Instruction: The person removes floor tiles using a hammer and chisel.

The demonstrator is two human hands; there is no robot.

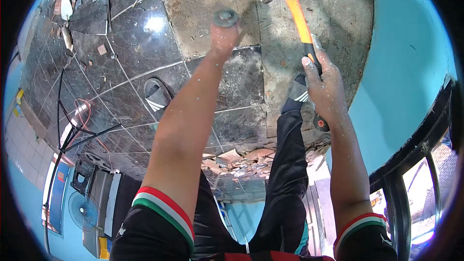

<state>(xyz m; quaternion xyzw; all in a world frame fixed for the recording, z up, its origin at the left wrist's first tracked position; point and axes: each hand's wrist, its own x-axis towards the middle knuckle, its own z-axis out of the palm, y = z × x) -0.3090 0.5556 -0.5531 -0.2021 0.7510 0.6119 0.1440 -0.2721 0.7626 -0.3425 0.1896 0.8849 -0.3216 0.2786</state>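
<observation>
My right hand [325, 79] is wrapped round the black grip of a claw hammer [299, 18] with an orange handle. The hammer's metal head, blurred by motion, is at the top right over the bare floor. My left hand [226, 41], also blurred, is closed on a tool with a round dark top [225, 18], held over the rough cement patch [193, 24]. The tool's lower part is hidden below its top and my hand. White specks cover the fingers of my right hand.
Dark floor tiles [140, 58] lie left of the bare patch, and broken tile pieces [241, 162] are heaped behind my feet. A blue wall [406, 67] rises at the right. On the left are a black metal stand [72, 128], a trowel [66, 7] and a fan [83, 210].
</observation>
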